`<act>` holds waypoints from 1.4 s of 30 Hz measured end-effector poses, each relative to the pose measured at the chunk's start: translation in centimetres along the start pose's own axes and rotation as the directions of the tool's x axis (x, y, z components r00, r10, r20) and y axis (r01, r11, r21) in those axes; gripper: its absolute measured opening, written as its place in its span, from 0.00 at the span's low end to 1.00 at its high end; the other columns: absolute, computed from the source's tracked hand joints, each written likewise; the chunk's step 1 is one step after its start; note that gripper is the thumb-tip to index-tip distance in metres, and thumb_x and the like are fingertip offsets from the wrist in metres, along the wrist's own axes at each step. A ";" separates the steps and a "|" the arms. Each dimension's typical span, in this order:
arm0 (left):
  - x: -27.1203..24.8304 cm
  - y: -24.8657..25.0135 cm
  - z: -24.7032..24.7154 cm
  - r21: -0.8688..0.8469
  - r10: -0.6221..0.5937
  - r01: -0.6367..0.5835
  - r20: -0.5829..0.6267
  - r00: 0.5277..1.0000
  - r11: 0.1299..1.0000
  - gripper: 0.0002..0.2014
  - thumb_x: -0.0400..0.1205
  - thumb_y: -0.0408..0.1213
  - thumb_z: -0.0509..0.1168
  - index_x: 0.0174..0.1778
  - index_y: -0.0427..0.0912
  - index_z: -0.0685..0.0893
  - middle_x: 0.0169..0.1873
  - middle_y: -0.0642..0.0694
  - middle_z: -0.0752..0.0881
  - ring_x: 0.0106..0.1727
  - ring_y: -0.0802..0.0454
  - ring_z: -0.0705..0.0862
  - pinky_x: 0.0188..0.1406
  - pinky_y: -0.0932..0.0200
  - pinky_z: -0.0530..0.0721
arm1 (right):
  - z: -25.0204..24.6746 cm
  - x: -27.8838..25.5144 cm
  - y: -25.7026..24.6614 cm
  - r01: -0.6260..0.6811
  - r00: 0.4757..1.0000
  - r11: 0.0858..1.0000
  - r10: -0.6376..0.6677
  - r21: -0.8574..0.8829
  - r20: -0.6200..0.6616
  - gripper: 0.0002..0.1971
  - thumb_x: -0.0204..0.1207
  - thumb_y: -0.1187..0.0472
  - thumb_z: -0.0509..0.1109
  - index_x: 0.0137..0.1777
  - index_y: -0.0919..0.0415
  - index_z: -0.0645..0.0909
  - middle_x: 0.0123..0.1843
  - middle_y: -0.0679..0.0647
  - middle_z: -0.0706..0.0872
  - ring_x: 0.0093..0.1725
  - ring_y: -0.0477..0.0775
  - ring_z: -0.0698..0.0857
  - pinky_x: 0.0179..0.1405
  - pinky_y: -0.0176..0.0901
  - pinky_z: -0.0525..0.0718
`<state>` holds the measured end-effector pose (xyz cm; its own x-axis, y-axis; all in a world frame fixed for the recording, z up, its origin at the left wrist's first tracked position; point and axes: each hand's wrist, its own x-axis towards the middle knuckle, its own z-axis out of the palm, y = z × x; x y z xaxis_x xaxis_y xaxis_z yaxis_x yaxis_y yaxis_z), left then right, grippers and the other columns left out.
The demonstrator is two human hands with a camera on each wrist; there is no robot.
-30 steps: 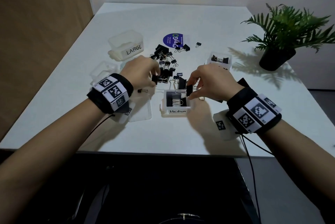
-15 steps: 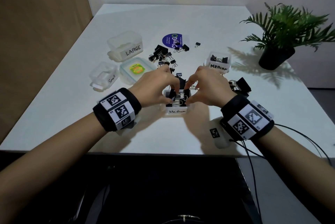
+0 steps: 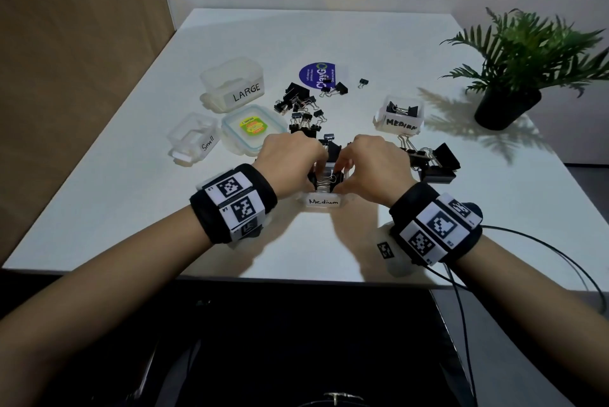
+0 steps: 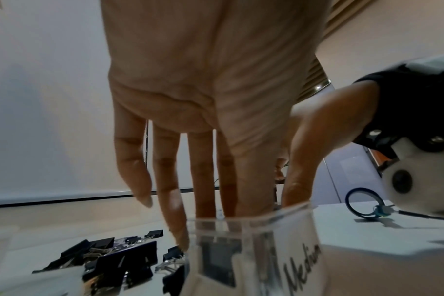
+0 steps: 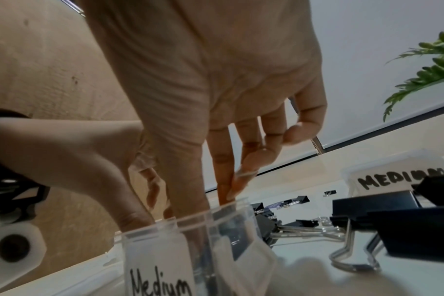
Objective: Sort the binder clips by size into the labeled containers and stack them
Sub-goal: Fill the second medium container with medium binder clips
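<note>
While our fingers [image 4: 203, 192] of both hands dip straight into the near Medium container [image 3: 324, 200], seemingly packing clips flat, whether they pinch anything is hidden; unsorted binder clips [image 3: 301, 110] lie just beyond it.

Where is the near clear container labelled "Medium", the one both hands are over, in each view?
Head: the near clear plastic container labelled "Medium" is at centre, below both hands.
Left wrist: bottom right of centre, label running up its right side.
Right wrist: bottom centre-left, label facing the camera.
Shared landmark: the handwritten white "Medium" label shows in all three views.
</note>
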<state>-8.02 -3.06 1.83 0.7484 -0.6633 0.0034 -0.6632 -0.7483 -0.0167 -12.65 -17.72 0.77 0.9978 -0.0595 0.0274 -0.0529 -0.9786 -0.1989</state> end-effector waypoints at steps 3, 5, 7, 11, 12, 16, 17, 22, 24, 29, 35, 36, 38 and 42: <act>0.2 0.8 0.0 0.031 -0.055 0.055 0.010 0.998 0.998 0.09 0.71 0.36 0.72 0.45 0.52 0.88 0.42 0.49 0.87 0.48 0.42 0.85 0.30 0.59 0.64 | 0.1 0.0 -0.2 -0.023 1.000 1.000 0.022 -0.017 -0.013 0.13 0.62 0.52 0.81 0.47 0.48 0.89 0.48 0.48 0.85 0.49 0.56 0.84 0.35 0.42 0.69; 0.3 1.3 0.2 0.048 -0.069 0.069 -0.001 0.998 0.996 0.09 0.73 0.33 0.68 0.45 0.50 0.89 0.41 0.45 0.86 0.47 0.38 0.85 0.29 0.58 0.65 | 0.2 0.0 -0.4 -0.022 0.999 0.999 0.021 -0.042 -0.038 0.11 0.63 0.55 0.79 0.47 0.48 0.88 0.48 0.49 0.85 0.49 0.57 0.84 0.35 0.43 0.68; 0.4 1.4 0.6 0.044 -0.070 0.071 -0.011 0.997 0.997 0.10 0.74 0.31 0.66 0.45 0.48 0.89 0.42 0.41 0.86 0.47 0.36 0.85 0.32 0.55 0.68 | 0.2 0.0 -0.6 -0.023 0.998 0.998 0.019 -0.061 -0.067 0.11 0.65 0.57 0.78 0.48 0.48 0.88 0.49 0.50 0.85 0.49 0.58 0.84 0.36 0.43 0.67; 0.6 1.0 1.1 0.007 -0.054 0.054 -0.032 0.998 0.999 0.09 0.75 0.31 0.67 0.45 0.49 0.90 0.42 0.41 0.86 0.45 0.36 0.84 0.32 0.54 0.68 | 0.4 0.0 -0.6 -0.029 0.997 0.998 0.025 -0.051 -0.076 0.13 0.66 0.59 0.78 0.50 0.46 0.86 0.51 0.49 0.83 0.51 0.58 0.84 0.36 0.43 0.68; 0.5 0.9 1.2 0.002 -0.048 0.049 -0.042 0.998 0.999 0.09 0.75 0.32 0.68 0.44 0.49 0.90 0.41 0.42 0.86 0.44 0.37 0.84 0.31 0.55 0.68 | 0.6 0.1 -0.6 -0.033 0.997 0.998 0.029 -0.048 -0.076 0.13 0.66 0.60 0.77 0.50 0.47 0.85 0.51 0.49 0.83 0.50 0.58 0.84 0.35 0.43 0.69; 0.5 0.7 1.2 -0.009 -0.038 0.037 -0.051 0.998 0.999 0.04 0.74 0.34 0.71 0.37 0.49 0.87 0.35 0.46 0.83 0.42 0.39 0.84 0.31 0.56 0.67 | 1.3 0.3 -0.6 -0.041 0.996 0.998 0.037 -0.046 -0.081 0.13 0.65 0.62 0.75 0.50 0.50 0.82 0.49 0.50 0.83 0.48 0.58 0.84 0.34 0.42 0.71; 0.6 0.7 1.1 -0.008 -0.022 0.022 -0.030 0.999 1.000 0.05 0.73 0.33 0.71 0.35 0.50 0.86 0.33 0.47 0.80 0.42 0.39 0.84 0.31 0.56 0.66 | 1.3 0.3 -0.5 -0.044 0.996 0.998 0.039 -0.049 -0.083 0.13 0.65 0.62 0.75 0.49 0.51 0.82 0.49 0.50 0.83 0.48 0.59 0.84 0.34 0.43 0.71; 1.1 0.5 0.5 0.102 0.137 -0.150 0.119 0.983 0.984 0.08 0.73 0.31 0.66 0.43 0.44 0.88 0.44 0.42 0.85 0.49 0.36 0.84 0.33 0.53 0.70 | 1.3 0.3 -0.5 -0.042 0.997 0.998 0.039 -0.049 -0.065 0.11 0.66 0.59 0.75 0.49 0.52 0.82 0.48 0.51 0.83 0.48 0.59 0.84 0.35 0.43 0.73; 1.2 0.8 0.2 0.164 0.170 -0.190 0.128 0.977 0.968 0.06 0.74 0.31 0.66 0.43 0.42 0.87 0.46 0.41 0.86 0.49 0.35 0.84 0.33 0.53 0.69 | 1.2 0.3 -0.5 -0.043 0.998 0.998 0.040 -0.054 -0.058 0.11 0.66 0.58 0.74 0.49 0.53 0.82 0.48 0.51 0.83 0.49 0.59 0.84 0.35 0.43 0.72; 1.1 1.1 -0.1 0.207 0.167 -0.190 0.122 0.978 0.960 0.08 0.74 0.32 0.65 0.44 0.43 0.88 0.45 0.42 0.87 0.48 0.36 0.84 0.34 0.55 0.67 | 0.8 0.2 -0.2 -0.051 0.998 0.998 0.050 -0.035 -0.030 0.13 0.65 0.56 0.76 0.49 0.53 0.82 0.49 0.51 0.82 0.49 0.58 0.83 0.33 0.42 0.68; 0.8 1.0 -0.2 0.084 0.131 -0.141 0.112 0.985 0.986 0.10 0.74 0.32 0.66 0.50 0.42 0.85 0.52 0.44 0.84 0.51 0.37 0.83 0.35 0.53 0.68 | 0.8 0.2 -0.2 -0.054 0.998 0.998 0.054 -0.020 -0.027 0.14 0.65 0.55 0.76 0.51 0.53 0.82 0.51 0.52 0.83 0.51 0.59 0.84 0.36 0.43 0.71; 0.8 1.1 -0.3 0.065 0.119 -0.127 0.114 0.986 0.990 0.09 0.73 0.32 0.66 0.49 0.43 0.84 0.52 0.43 0.83 0.50 0.37 0.82 0.35 0.53 0.66 | 0.7 0.2 -0.2 -0.056 0.998 0.998 0.055 -0.022 -0.025 0.15 0.65 0.55 0.76 0.52 0.54 0.82 0.51 0.52 0.82 0.51 0.59 0.84 0.36 0.43 0.71; 0.8 1.1 -0.5 0.075 0.113 -0.121 0.109 0.988 0.990 0.07 0.74 0.33 0.67 0.47 0.43 0.85 0.52 0.44 0.80 0.47 0.37 0.82 0.34 0.53 0.66 | 0.7 0.3 -0.1 -0.062 0.998 0.998 0.062 -0.021 -0.024 0.14 0.65 0.56 0.76 0.51 0.53 0.82 0.51 0.52 0.82 0.51 0.59 0.84 0.36 0.44 0.71; 0.7 0.9 -0.6 0.075 0.110 -0.116 0.087 0.990 0.990 0.07 0.71 0.35 0.72 0.43 0.49 0.89 0.49 0.48 0.75 0.45 0.40 0.82 0.32 0.52 0.69 | 0.7 0.4 -0.1 -0.072 0.997 0.997 0.072 -0.022 -0.014 0.14 0.65 0.57 0.76 0.51 0.52 0.82 0.51 0.52 0.81 0.51 0.59 0.84 0.36 0.43 0.71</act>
<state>-8.07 -4.19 2.38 0.6693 -0.7381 -0.0853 -0.7429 -0.6631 -0.0920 -12.25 -17.54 0.07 0.9908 -0.1327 0.0272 -0.1258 -0.9757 -0.1792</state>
